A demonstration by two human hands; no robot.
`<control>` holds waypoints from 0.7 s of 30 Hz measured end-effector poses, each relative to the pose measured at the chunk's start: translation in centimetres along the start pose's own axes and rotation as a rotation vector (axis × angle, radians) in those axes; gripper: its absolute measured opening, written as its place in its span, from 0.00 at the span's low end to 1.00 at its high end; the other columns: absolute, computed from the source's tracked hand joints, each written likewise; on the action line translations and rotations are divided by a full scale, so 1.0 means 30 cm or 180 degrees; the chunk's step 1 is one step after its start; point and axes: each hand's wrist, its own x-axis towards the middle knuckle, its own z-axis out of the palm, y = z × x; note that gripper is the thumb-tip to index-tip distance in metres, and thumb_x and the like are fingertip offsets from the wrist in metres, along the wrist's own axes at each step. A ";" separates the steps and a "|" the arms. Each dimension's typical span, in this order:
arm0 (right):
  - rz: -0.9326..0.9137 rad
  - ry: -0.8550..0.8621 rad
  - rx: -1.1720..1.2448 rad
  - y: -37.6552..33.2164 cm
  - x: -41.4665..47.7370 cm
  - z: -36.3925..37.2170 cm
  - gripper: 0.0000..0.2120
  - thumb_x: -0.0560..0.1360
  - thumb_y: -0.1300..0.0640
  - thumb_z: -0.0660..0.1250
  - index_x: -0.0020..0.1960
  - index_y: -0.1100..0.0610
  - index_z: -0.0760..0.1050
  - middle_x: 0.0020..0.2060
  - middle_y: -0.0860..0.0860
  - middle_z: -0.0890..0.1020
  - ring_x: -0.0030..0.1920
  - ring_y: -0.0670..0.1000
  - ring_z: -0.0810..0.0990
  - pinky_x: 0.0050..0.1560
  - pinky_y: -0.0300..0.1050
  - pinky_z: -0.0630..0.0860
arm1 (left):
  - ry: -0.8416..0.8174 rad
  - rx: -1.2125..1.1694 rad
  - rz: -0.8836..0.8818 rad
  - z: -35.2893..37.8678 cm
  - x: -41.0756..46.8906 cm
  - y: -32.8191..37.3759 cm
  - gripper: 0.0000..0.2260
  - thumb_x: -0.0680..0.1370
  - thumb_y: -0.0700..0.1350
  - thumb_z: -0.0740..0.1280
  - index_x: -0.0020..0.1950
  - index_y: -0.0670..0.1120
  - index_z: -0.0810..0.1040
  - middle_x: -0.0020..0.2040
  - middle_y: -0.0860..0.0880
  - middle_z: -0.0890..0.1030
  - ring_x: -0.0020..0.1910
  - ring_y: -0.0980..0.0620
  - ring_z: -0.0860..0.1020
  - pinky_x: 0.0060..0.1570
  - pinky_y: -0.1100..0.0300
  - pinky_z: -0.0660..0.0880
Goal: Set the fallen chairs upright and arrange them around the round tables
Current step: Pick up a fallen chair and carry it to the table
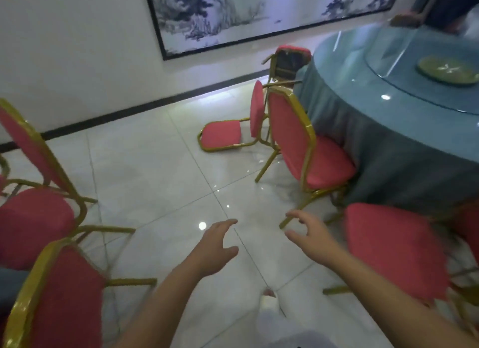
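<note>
Task partly done: one chair [305, 145] stands upright at the round surface [388, 153], a fallen chair [223, 133] lies on the floor [155, 171] just beside it, a third chair [289, 60] behind prob. leans tipped; left hand [215, 246] & right hand [308, 231] hover empty, fingers loosely spread.

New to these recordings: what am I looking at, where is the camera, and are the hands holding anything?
No machine here: a person wears one wide-angle camera on the head, looking forward and down. Their left hand and right hand reach forward, fingers loose, holding nothing. On the tiled floor a fallen chair lies on its back; an upright chair stands beside the round table, which wears a blue cloth and carries a green plate.
</note>
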 end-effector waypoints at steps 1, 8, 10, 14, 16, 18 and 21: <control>0.0059 0.0089 0.0054 0.026 0.002 -0.029 0.20 0.75 0.52 0.70 0.65 0.44 0.72 0.62 0.45 0.74 0.57 0.43 0.72 0.56 0.40 0.67 | -0.0067 0.0032 0.0055 0.008 0.040 0.033 0.29 0.77 0.47 0.67 0.76 0.59 0.62 0.75 0.54 0.63 0.74 0.54 0.61 0.69 0.60 0.62; 0.0343 0.0541 0.0410 0.173 0.142 -0.175 0.19 0.76 0.52 0.70 0.65 0.45 0.73 0.59 0.43 0.73 0.59 0.43 0.72 0.57 0.40 0.67 | -0.0327 0.0143 0.0148 0.025 0.348 0.198 0.27 0.78 0.49 0.68 0.74 0.61 0.64 0.73 0.54 0.67 0.65 0.57 0.67 0.59 0.62 0.64; 0.0380 0.0496 0.0488 0.213 0.203 -0.184 0.18 0.75 0.51 0.70 0.63 0.42 0.72 0.59 0.42 0.73 0.58 0.42 0.72 0.56 0.39 0.67 | -0.0287 0.0095 0.0131 0.024 0.439 0.215 0.26 0.77 0.48 0.68 0.73 0.62 0.65 0.72 0.53 0.68 0.64 0.58 0.67 0.60 0.61 0.65; 0.0395 0.0353 0.0577 0.246 0.343 -0.180 0.17 0.75 0.50 0.70 0.61 0.39 0.70 0.60 0.42 0.74 0.59 0.42 0.72 0.55 0.39 0.67 | -0.0173 -0.0156 -0.0010 0.013 0.574 0.221 0.23 0.77 0.48 0.69 0.69 0.63 0.68 0.68 0.54 0.71 0.65 0.54 0.69 0.61 0.57 0.70; 0.0429 0.0307 0.0614 0.239 0.411 -0.168 0.18 0.75 0.50 0.70 0.63 0.41 0.72 0.59 0.43 0.75 0.59 0.43 0.73 0.53 0.38 0.69 | -0.0181 -0.0235 -0.0154 -0.005 0.618 0.213 0.23 0.77 0.48 0.69 0.69 0.63 0.68 0.66 0.55 0.72 0.66 0.54 0.70 0.59 0.57 0.71; 0.0432 0.0242 0.0676 0.217 0.480 -0.152 0.17 0.75 0.50 0.70 0.62 0.40 0.72 0.59 0.42 0.75 0.59 0.43 0.74 0.50 0.35 0.68 | -0.0223 -0.0312 -0.0236 -0.044 0.662 0.203 0.23 0.77 0.48 0.69 0.69 0.63 0.69 0.66 0.55 0.72 0.66 0.55 0.70 0.58 0.57 0.71; 0.0460 0.0201 0.0757 0.178 0.615 -0.127 0.17 0.75 0.50 0.70 0.62 0.40 0.73 0.59 0.43 0.75 0.58 0.42 0.74 0.52 0.38 0.69 | -0.0243 -0.0323 -0.0330 -0.135 0.765 0.175 0.22 0.77 0.47 0.69 0.68 0.62 0.70 0.66 0.55 0.72 0.64 0.55 0.70 0.56 0.58 0.71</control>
